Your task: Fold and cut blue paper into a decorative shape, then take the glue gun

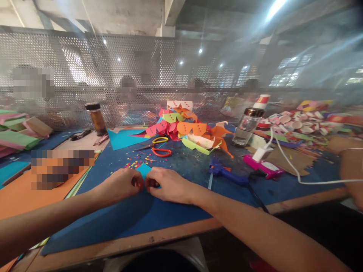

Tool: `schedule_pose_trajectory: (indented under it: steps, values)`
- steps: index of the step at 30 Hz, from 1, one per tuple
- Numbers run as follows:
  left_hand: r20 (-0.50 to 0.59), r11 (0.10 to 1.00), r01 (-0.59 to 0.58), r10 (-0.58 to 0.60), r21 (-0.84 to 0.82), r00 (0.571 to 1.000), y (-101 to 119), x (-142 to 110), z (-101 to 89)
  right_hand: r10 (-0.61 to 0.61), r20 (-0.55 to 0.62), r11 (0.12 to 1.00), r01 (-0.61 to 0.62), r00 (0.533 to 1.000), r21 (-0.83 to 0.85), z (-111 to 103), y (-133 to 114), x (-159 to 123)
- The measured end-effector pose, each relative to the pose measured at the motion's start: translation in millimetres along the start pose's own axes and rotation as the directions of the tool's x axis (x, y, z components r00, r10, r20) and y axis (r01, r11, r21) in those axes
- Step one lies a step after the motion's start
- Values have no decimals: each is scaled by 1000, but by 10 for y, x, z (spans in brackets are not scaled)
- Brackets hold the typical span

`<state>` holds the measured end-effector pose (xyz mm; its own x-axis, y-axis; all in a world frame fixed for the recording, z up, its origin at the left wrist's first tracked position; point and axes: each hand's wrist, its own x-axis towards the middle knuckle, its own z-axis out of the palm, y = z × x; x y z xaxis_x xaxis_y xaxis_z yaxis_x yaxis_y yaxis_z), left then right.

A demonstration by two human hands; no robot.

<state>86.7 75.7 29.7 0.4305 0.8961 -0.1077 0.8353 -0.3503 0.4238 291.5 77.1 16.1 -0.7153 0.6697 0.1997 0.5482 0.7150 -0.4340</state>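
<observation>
A small piece of light-blue paper (144,169) is held between both hands, low over the dark blue table mat (181,215). My left hand (123,184) pinches its left side with curled fingers. On the other side my right hand (167,184) grips it, fingers bent inward. Much of the paper is hidden behind the fingers. Just beyond the hands lie scissors (161,152) with red and yellow handles, their blades pointing left. Tiny coloured paper bits (133,160) are scattered around there. A larger blue paper sheet (121,139) rests farther back.
Cut paper masks (193,129) form a pile at the back. To the right are a blue glue gun (229,173), a pink power strip (265,168), a white cable (292,170) and a glass jar (246,128). Orange sheets (22,200) lie left; another person's arm (351,166) shows far right.
</observation>
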Motion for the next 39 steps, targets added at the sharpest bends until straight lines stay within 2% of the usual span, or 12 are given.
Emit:
schedule_pose_trajectory:
  steps: [12, 23, 27, 39]
  values:
    - [52, 1000, 0, -1, 14, 999, -60, 19, -50, -13, -8, 1000, 13, 1000, 1, 9, 5, -9]
    - [43, 1000, 16, -17, 2, 999, -136, -89, -102, -3, -15, 1000, 3, 1000, 5, -4, -7, -8]
    - [7, 999, 30, -30, 21, 1000, -216, -102, -94, 4, -15, 1000, -4, 1000, 11, -5, -10, -6]
    - [-7, 999, 40, -40, -6, 999, -435, -252, -131, 18, 3, 1000, -18, 1000, 19, -39, -45, -14]
